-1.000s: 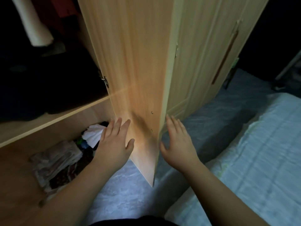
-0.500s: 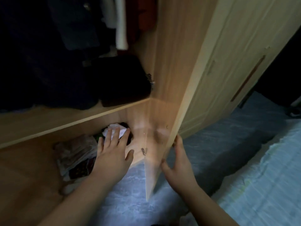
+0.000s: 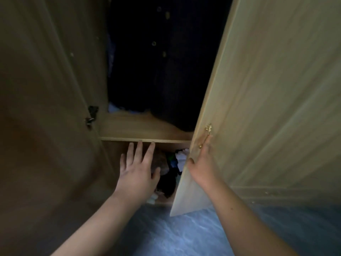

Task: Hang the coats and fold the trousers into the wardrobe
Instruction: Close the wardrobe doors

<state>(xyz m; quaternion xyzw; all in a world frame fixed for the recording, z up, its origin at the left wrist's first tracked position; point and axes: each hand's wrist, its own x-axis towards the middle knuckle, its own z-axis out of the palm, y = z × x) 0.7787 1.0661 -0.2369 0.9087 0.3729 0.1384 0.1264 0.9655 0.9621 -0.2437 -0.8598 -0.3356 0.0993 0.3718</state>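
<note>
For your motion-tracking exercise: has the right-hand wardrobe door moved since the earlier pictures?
Yes. The right door has swung toward the shelf, narrowing the opening, with the right hand on it.

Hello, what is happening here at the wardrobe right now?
A person stands at the wardrobe. The right hand lies flat on the right door, by its small handle, thumb at the door's edge. The left hand reaches, fingers straight, towards the lower compartment, where mixed clothes lie in a pile. Dark garments hang above the shelf. Neither hand holds a coat or trousers.
</note>
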